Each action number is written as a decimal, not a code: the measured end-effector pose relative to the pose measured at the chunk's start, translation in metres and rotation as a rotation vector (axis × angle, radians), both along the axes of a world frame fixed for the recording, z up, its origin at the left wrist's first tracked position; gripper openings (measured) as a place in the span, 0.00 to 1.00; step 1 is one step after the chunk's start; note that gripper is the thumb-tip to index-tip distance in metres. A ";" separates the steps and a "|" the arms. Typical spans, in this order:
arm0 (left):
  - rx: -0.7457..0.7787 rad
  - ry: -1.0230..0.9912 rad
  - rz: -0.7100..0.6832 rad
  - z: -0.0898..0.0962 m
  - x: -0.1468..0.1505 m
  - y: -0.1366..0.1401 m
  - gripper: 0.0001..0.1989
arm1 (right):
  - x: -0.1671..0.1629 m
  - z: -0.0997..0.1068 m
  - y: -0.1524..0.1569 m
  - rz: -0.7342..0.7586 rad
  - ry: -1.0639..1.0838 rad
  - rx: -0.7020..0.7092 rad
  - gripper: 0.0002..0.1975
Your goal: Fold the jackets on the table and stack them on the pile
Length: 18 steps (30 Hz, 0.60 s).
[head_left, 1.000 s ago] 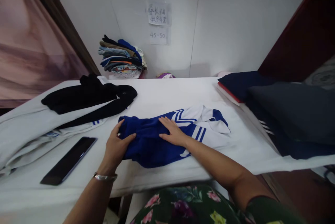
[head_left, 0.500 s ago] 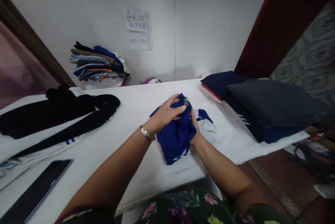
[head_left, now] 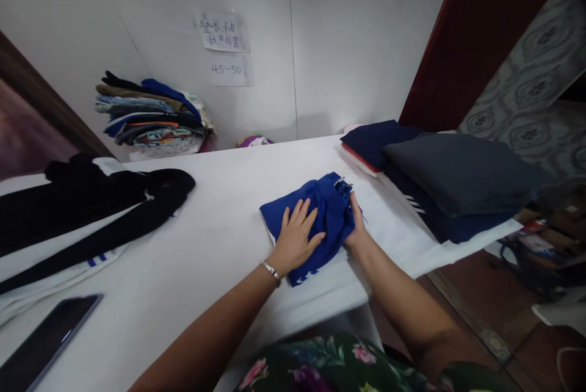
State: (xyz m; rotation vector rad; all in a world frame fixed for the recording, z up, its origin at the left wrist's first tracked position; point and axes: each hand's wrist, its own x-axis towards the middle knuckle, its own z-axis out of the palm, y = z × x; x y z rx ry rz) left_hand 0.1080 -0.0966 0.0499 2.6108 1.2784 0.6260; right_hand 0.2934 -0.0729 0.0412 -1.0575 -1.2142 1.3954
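Observation:
A folded blue garment (head_left: pixel 327 203) with white stripes near its lower edge lies on the white-covered table in front of me. Two small metallic bits show at its top right corner; I cannot make out what they are. My left hand (head_left: pixel 298 238) rests flat on top of the cloth with its fingers spread. At the garment's right edge my right hand (head_left: pixel 358 224) grips the bunched fabric, its fingers partly hidden by the cloth.
Folded dark clothes (head_left: pixel 458 175) are stacked on the right. A black and white garment (head_left: pixel 101 196) lies spread on the left, with a phone (head_left: pixel 50 343) nearer me. A pile of folded clothes (head_left: pixel 153 111) stands at the back left by the wall.
My left hand has come down from the garment's upper edge and now lies flat on it. The garment lies flatter, and the white and blue piece at its right is covered.

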 end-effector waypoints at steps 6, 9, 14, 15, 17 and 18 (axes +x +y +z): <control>-0.116 0.031 -0.006 -0.008 0.015 0.018 0.29 | 0.042 -0.005 -0.016 -0.348 -0.062 -0.072 0.37; -0.115 -0.071 0.074 0.000 0.002 0.036 0.26 | 0.053 -0.012 -0.046 -0.531 -0.027 -0.019 0.27; -0.139 -0.064 0.293 0.021 -0.023 0.087 0.23 | 0.039 -0.009 -0.081 -0.410 -0.123 -0.124 0.20; -0.183 -0.030 0.313 0.022 -0.025 0.096 0.23 | 0.033 -0.008 -0.082 -0.345 -0.137 -0.159 0.21; -0.274 0.034 0.328 0.023 -0.025 0.112 0.22 | 0.024 -0.006 -0.079 -0.254 -0.183 -0.200 0.22; -0.307 0.055 0.328 0.023 -0.023 0.119 0.22 | 0.020 -0.006 -0.076 -0.230 -0.209 -0.207 0.22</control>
